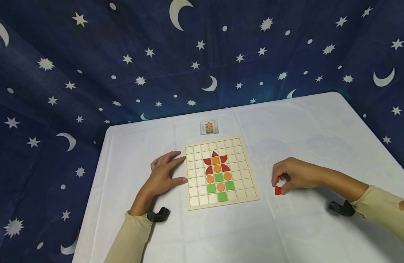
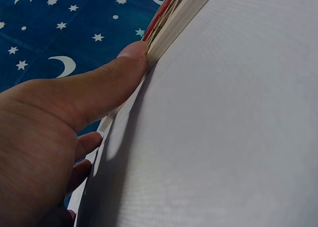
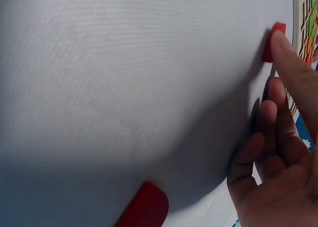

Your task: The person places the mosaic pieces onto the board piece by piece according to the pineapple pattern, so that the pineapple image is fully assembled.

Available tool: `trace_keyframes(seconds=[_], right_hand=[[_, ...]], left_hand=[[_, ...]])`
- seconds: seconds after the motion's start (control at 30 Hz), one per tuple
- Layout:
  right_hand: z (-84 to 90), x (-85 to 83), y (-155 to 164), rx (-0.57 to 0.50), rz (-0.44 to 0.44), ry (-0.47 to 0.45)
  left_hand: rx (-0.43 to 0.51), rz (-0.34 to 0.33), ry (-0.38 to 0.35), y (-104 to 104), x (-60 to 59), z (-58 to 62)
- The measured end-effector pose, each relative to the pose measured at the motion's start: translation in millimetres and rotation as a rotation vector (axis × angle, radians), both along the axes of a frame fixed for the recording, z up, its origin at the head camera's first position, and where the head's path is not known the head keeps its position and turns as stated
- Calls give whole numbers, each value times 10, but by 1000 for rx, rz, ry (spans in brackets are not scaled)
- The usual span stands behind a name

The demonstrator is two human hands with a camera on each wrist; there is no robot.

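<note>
A square wooden grid board (image 1: pixel 218 206) lies flat on the table, bearing a pattern of red, orange and green pieces in its cells. Thumb and index finger of my left hand (image 1: pixel 162 176) touch the board's left edge, the fingers spread. The left wrist view shows that thumb (image 2: pixel 107 83) against the board's side. To the right of the board, my right hand (image 1: pixel 295 174) pinches a small red piece (image 1: pixel 278 190) close to the tabletop. A second red piece (image 3: pixel 146 207) lies on the cloth in the right wrist view.
A small pattern card (image 1: pixel 209 127) with a grid and coloured picture lies beyond the board. White cloth covers the table (image 1: pixel 241 237). Behind hangs a dark blue curtain (image 1: pixel 175 44) with moons and stars. Each wrist wears a black band.
</note>
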State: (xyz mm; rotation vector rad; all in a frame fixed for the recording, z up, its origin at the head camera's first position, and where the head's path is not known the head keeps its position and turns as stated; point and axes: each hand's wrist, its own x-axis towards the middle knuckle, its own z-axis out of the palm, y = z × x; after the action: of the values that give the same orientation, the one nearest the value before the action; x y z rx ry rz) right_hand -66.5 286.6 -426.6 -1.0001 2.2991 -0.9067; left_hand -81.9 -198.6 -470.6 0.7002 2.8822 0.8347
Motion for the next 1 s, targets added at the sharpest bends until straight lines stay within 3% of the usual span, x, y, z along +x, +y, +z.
trace_keyframes(seconds=[0.3, 0.4, 0.63, 1.0], right_hand=[[-100, -31, -65, 0, -102, 116], [-100, -28, -102, -3, -152, 111], [-46, 4, -307, -126, -247, -2], [-1, 142, -836, -146, -224, -143]], left_hand=[[9, 2, -12, -1, 5, 10], [9, 0, -11, -1, 2, 11], [2, 0, -7, -4, -1, 15], [7, 3, -8, -1, 3, 5]])
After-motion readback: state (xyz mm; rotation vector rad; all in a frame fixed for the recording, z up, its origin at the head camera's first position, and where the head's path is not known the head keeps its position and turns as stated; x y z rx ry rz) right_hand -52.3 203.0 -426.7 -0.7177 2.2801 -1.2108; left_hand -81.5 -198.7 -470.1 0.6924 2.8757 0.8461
